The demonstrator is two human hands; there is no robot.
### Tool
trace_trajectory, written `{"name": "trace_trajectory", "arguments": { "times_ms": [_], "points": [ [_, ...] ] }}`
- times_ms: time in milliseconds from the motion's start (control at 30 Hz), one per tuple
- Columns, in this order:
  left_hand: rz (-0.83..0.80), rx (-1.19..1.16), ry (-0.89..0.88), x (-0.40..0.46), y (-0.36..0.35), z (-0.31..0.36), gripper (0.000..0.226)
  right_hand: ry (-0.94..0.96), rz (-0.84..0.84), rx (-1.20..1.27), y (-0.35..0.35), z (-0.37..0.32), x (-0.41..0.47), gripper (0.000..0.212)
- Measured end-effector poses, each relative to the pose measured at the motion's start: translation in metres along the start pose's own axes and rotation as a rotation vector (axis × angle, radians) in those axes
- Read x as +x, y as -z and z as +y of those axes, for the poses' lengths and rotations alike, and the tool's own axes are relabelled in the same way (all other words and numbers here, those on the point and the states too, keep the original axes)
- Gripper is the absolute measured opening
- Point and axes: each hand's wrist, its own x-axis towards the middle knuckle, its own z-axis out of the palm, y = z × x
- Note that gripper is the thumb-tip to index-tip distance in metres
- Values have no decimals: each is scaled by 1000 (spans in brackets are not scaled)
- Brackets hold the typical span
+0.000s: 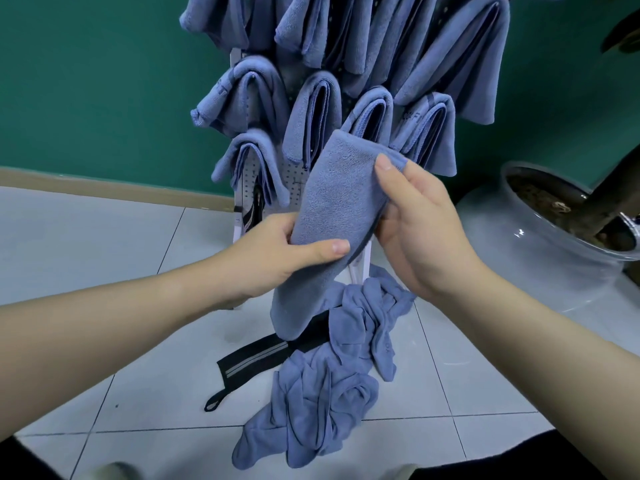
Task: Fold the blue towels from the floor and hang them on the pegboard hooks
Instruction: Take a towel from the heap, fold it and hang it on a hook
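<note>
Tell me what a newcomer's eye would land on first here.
First, the folded blue towel at centre, held up by the left hand and right hand. Behind it, the pegboard is crowded with hung blue towels. Below, a crumpled pile of towels lies on the white tiled floor.

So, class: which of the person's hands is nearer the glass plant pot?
Right. The right hand grips the folded towel just beside the glass plant pot; the left hand holds the towel's far side.
</note>
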Motion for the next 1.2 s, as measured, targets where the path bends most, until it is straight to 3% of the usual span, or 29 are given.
{"name": "trace_trajectory", "arguments": {
  "times_ms": [133,233,333,500,633,867,1033,1200],
  "points": [
    [76,-72,1,1,-8,-1,43,-20,-39,92,-2,-8,2,34],
    [123,-81,-47,1,-11,0,36,-67,-99,13,1,-4,1,40],
    [167,-126,-79,-4,-16,4,31,-126,-170,-125,3,3,-2,26],
    [160,-130,-53,-5,-20,2,33,-75,-94,-96,1,-4,1,28],
    [131,-82,13,-8,-24,-4,13,-50,-50,60,9,-27,14,38],
    [100,25,102,-5,-19,-20,5,71,153,242,51,-74,29,45],
    [10,311,98,-2,-7,-25,15,-21,135,189,52,-61,18,32],
    [-42,125,-53,5,-17,-8,48,-63,61,130,47,-53,10,33]
  ]
}}
